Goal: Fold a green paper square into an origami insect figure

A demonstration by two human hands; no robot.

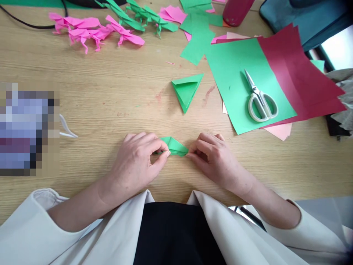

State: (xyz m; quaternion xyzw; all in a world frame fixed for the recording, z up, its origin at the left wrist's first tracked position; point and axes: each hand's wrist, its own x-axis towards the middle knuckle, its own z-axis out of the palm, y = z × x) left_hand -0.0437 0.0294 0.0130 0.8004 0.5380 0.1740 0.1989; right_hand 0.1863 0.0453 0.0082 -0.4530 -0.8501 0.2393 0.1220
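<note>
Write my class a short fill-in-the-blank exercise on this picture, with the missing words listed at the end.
1. The left hand and right hand both hold one small folded paper, coloured ____.
2. The scissors lie on a large sheet, their tip pointing ____ from the person.
3. The folded paper animals come in two colours: green and ____.
4. The loose folded piece beyond the hands has the outline of a ____.

Missing words: green; away; pink; triangle.

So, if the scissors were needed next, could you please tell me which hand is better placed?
Probably the right hand: the scissors lie beyond it, further right, so the left hand is farther off. Both pinch the folded green paper.
</note>
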